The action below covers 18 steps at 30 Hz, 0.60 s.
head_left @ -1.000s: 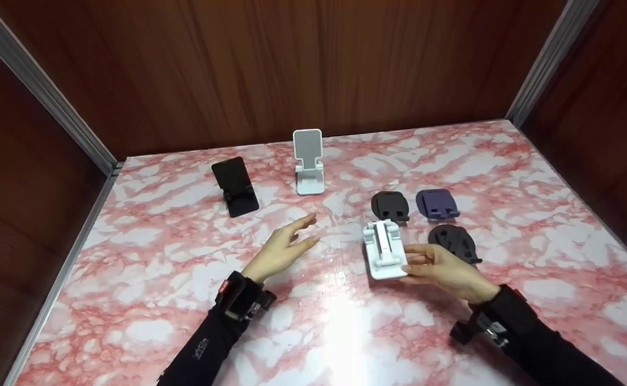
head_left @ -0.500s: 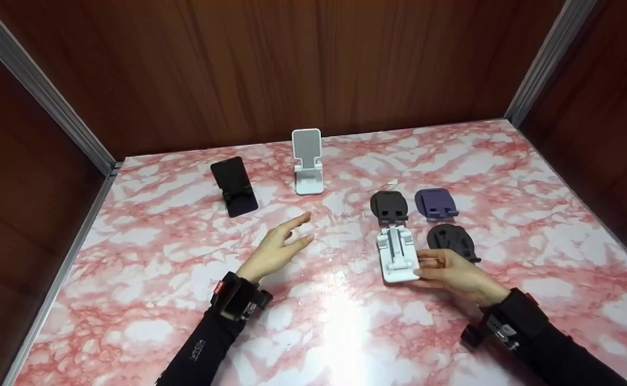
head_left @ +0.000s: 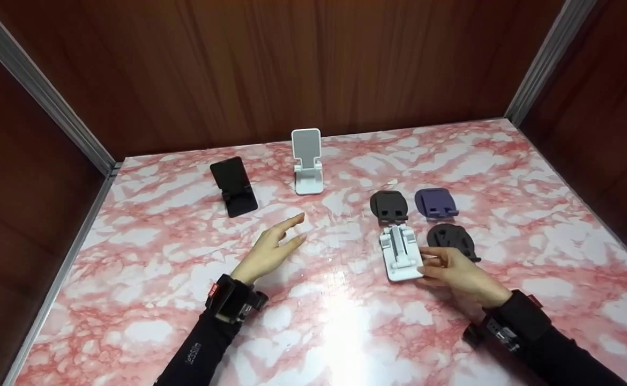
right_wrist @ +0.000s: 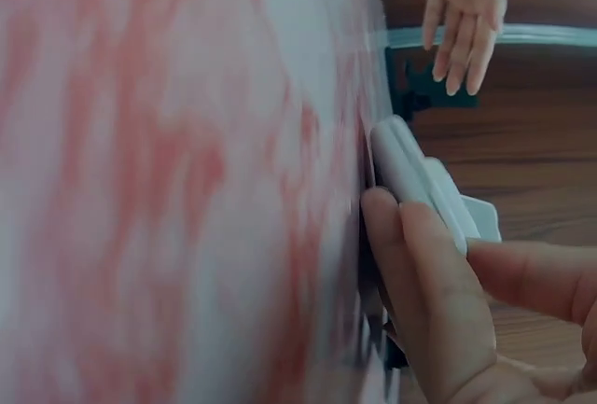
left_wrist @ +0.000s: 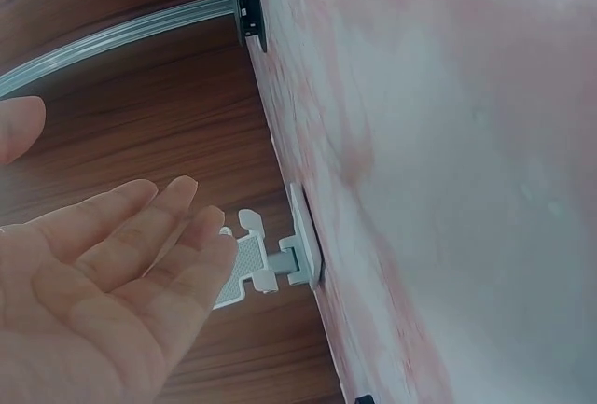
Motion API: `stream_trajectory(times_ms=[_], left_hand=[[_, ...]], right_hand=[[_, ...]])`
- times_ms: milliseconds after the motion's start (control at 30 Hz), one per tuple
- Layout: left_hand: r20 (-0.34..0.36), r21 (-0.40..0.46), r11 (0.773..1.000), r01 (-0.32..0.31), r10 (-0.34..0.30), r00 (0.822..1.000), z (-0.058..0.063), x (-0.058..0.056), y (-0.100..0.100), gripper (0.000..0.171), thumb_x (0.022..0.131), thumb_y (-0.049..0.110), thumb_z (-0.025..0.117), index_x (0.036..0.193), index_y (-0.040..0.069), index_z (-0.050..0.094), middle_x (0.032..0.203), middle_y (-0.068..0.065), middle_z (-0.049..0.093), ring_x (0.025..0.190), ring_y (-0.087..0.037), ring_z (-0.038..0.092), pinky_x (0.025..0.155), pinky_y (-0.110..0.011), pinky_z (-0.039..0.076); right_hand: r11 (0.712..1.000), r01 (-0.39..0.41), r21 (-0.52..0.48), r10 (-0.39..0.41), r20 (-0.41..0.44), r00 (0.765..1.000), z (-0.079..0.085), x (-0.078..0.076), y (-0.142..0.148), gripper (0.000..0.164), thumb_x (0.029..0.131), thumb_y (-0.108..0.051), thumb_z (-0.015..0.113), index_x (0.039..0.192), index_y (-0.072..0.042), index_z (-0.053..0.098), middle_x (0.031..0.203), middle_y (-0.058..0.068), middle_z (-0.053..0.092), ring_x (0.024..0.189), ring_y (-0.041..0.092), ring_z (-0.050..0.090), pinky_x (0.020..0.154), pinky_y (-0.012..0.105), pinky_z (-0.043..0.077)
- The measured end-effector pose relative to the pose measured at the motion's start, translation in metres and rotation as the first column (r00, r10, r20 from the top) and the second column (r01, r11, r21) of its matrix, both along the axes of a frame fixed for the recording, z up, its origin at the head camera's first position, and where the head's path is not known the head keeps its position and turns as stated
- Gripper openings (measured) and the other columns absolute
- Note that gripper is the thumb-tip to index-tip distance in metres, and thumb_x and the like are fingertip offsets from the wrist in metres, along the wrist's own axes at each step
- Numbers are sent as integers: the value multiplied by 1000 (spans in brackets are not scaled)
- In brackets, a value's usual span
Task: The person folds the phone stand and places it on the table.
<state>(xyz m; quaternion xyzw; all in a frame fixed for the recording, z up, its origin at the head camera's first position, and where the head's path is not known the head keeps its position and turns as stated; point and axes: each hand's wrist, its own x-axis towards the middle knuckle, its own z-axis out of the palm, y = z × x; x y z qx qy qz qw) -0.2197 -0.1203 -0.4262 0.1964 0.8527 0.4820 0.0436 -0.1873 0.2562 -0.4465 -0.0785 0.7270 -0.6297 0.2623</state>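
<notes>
My right hand [head_left: 461, 273] pinches the near right edge of a folded white phone stand [head_left: 402, 256], thumb on top and fingers underneath. In the right wrist view the white phone stand [right_wrist: 420, 175] shows edge-on, slightly tilted, close over the table. Its far end overlaps a folded dark phone stand [head_left: 389, 206] in the head view. My left hand [head_left: 270, 249] hovers over the table with fingers extended and thumb apart, holding nothing. An unfolded white phone stand [head_left: 307, 161] stands beyond it; the left wrist view shows that stand partly behind the fingertips [left_wrist: 210, 227].
An unfolded black phone stand [head_left: 234, 187] stands at the back left. A folded purple phone stand [head_left: 437, 203] and another dark one [head_left: 453, 240] lie beyond my right hand. Wooden panels [head_left: 313, 69] and metal posts enclose the marbled table [head_left: 147, 300].
My right hand has moved the folded white phone stand to the right and lowered it slightly. The left hand has drifted a little left, its fingers still extended.
</notes>
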Motion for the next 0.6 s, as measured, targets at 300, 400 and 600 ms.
stream_trajectory(times_ms=[300,400,600], left_hand=[[2,2,1000,-8,8,1000,-1,0,-1,50,94,27,53,140,10,40,143,-9,44,135,-22,35,111,-46,30],[5,-4,1000,-10,10,1000,-2,-1,-1,50,94,27,53,140,11,41,143,-9,44,135,-22,36,111,-46,31],[26,13,1000,4,-5,1000,20,13,2,49,95,22,51,139,4,39,143,-16,42,135,-28,35,112,-48,29]], right_hand=[[913,78,400,70,-343,937,9,0,-9,84,75,-13,76,140,11,28,103,25,64,84,20,65,68,20,53],[845,147,514,106,-432,896,12,-1,-12,80,71,-12,78,135,11,37,92,19,68,75,18,66,62,21,52],[790,157,593,184,-473,862,12,0,-15,75,70,-13,78,132,12,42,73,7,67,65,13,61,56,22,48]])
